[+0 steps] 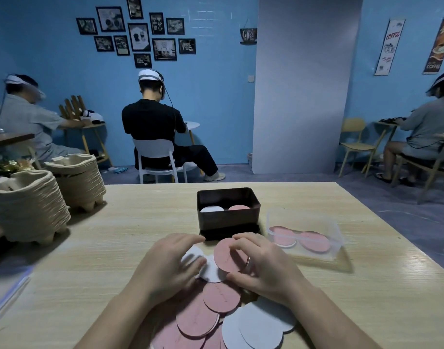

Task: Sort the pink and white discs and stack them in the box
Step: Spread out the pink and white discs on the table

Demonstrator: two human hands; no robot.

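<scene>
1. Pinching a single pink disc (228, 255) by its edge, the right hand (263, 265) has its fingertips on the far rim and its thumb on the near rim. The disc is tilted up off the table (115, 248), with its face turned left. A loose pile (211, 311) of pink and white discs lies fanned out nearer than both wrists.

2. Just left of that grip, the left hand (170, 263) lies over a few white discs (212, 272) with its fingers bent. Whether it pinches one or only rests on them, I cannot tell.

3. Straight ahead of the held disc, a little farther off, stands the dark box (228, 219) on what looks like its lid (228, 235). The disc is roughly in line with the middle of the box.

4. Inside the box, the white stack (212, 209) sits on the left and the pink stack (238, 207) on the right. The pink disc's place therefore lies ahead and slightly right of the grip, on the right hand's own side, so I judge that hand to be the nearer one. The disc would need laying flat before it goes over the near wall.

5. To the right of the box, a clear tub (338, 238) holds more pink discs.
</scene>
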